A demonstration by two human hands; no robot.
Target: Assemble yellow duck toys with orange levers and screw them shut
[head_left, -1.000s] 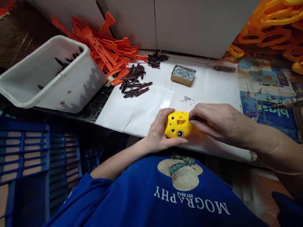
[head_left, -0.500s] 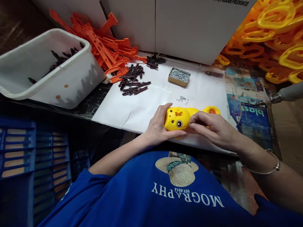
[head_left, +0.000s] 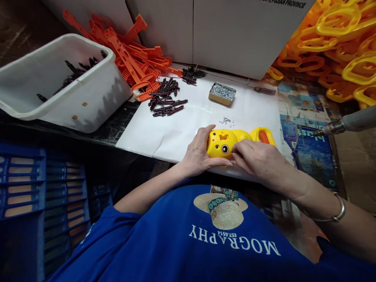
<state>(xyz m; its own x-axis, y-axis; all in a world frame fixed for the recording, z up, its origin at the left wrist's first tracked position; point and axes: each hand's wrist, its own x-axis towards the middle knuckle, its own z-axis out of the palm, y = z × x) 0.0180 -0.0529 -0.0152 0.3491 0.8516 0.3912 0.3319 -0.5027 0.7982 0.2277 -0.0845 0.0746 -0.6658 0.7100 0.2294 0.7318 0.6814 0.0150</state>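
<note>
A yellow plastic toy with a round head, an eye and small holes lies at the front edge of the white sheet. Around the head's left end, my left hand grips it, thumb along the near side. My right hand pinches at the head's right side near the eye; whatever is between its fingertips is too small or hidden to make out. The toy's looped handle with an orange part sticks out beyond my right hand. Just behind the toy lie a few loose screws.
A tin of screws stands farther back. Dark plastic parts and orange parts are heaped left, beside a white bin. A power screwdriver juts in from the right. Yellow handles pile up behind it.
My right hand has moved a little left and up, its fingertips now against the toy's head beside the eye. More of the looped handle shows.
</note>
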